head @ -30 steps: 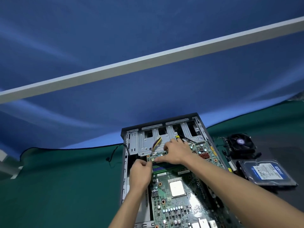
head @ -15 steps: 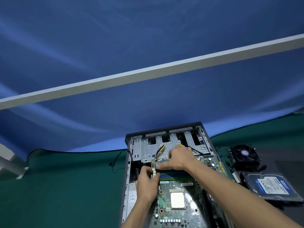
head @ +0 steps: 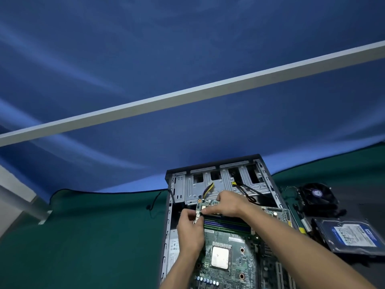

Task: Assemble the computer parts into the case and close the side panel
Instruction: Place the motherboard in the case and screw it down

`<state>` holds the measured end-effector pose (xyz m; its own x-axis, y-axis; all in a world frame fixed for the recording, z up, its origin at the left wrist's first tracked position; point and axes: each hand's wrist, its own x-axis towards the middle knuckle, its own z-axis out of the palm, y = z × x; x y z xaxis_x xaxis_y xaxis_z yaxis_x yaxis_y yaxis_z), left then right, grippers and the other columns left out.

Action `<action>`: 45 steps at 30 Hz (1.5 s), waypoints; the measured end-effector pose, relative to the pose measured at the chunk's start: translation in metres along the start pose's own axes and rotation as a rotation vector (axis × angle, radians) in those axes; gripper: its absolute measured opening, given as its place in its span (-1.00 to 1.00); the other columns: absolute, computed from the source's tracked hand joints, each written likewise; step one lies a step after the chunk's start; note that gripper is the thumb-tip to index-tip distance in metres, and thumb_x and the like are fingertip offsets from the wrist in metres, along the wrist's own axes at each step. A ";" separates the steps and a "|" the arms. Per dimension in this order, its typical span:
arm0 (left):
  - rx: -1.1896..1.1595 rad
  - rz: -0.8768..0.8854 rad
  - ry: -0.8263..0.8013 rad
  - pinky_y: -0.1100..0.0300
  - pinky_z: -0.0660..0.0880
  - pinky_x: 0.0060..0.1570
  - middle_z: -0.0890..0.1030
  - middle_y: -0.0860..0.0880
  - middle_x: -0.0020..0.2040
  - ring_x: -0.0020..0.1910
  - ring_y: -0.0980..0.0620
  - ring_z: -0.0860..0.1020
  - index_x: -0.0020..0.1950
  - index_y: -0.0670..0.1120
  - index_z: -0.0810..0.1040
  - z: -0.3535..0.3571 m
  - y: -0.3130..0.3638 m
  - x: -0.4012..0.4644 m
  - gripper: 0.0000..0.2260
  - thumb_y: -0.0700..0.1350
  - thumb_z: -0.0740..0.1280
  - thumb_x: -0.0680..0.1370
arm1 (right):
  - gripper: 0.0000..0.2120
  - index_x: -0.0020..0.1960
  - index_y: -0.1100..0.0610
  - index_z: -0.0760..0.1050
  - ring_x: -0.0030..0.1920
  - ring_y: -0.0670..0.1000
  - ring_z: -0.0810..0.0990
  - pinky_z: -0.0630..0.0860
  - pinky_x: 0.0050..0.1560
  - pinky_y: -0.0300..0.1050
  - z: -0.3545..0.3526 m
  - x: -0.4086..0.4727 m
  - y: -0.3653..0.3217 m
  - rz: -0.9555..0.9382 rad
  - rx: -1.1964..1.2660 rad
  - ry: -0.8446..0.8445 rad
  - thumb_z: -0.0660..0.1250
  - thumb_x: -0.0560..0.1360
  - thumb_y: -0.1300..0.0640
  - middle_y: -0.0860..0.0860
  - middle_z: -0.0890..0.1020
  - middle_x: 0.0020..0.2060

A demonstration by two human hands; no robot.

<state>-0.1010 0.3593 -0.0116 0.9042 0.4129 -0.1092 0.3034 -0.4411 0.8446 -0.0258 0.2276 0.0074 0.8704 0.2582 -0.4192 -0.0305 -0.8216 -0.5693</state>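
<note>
The open computer case (head: pixel 169 205) lies on its side on the green mat. Inside is the motherboard (head: pixel 245 265), with a bare silver processor (head: pixel 220 256) and blue and black memory slots (head: pixel 229 223). My right hand (head: pixel 227 205) reaches over the far end of the board. Its curled fingers grip a dark memory stick (head: pixel 210 213) lying along the farthest slot. My left hand (head: pixel 189 232) pinches the white slot latch (head: pixel 196 217) at the slots' left end. Most of the stick is hidden under my fingers.
The metal drive cage (head: pixel 195 189) fills the far end of the case, with yellow-black wires (head: pixel 209 189) and a black cable (head: pixel 246 189) hanging over it. A cooler fan (head: pixel 316 195) and a hard drive (head: pixel 352 234) lie right of the case. A power supply label (head: pixel 174 247) shows at the left wall.
My left hand has slid up from the board's left side to the left end of the memory slots. My right hand stays there, its fingers closing in towards the left hand.
</note>
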 end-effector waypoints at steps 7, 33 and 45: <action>-0.092 -0.031 -0.039 0.23 0.41 -0.15 0.53 -0.06 -0.12 -0.10 -0.02 0.50 -0.12 -0.09 0.43 0.009 0.004 -0.001 -0.84 -0.31 0.36 0.50 | -0.38 -0.33 0.03 0.31 -0.40 -0.06 0.39 0.21 -0.40 -0.13 0.002 -0.009 0.009 0.046 -0.064 0.109 0.30 0.19 -0.53 -0.09 0.44 -0.42; 0.454 0.005 -0.305 0.02 0.49 0.07 0.61 -0.15 0.09 0.06 -0.13 0.57 0.21 -0.22 0.52 0.029 0.000 0.013 -0.73 -0.11 0.16 0.64 | -0.10 0.44 0.11 0.25 0.13 0.08 0.56 0.45 -0.06 -0.04 0.018 -0.043 0.053 0.099 -0.557 0.217 -0.05 0.38 -0.54 0.07 0.56 0.15; 0.423 0.029 -0.260 0.10 0.44 -0.10 0.63 -0.17 -0.02 -0.01 -0.17 0.57 0.14 -0.23 0.56 -0.008 0.006 0.036 -0.76 -0.14 0.17 0.63 | -0.20 0.09 0.08 0.48 0.01 0.07 0.57 0.41 -0.04 -0.04 0.022 -0.017 0.029 0.006 -0.480 0.263 -0.07 0.35 -0.57 0.04 0.61 -0.01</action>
<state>-0.0693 0.3775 -0.0065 0.9428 0.2066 -0.2615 0.3235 -0.7562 0.5689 -0.0528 0.2106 -0.0178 0.9663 0.1676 -0.1952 0.1384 -0.9782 -0.1547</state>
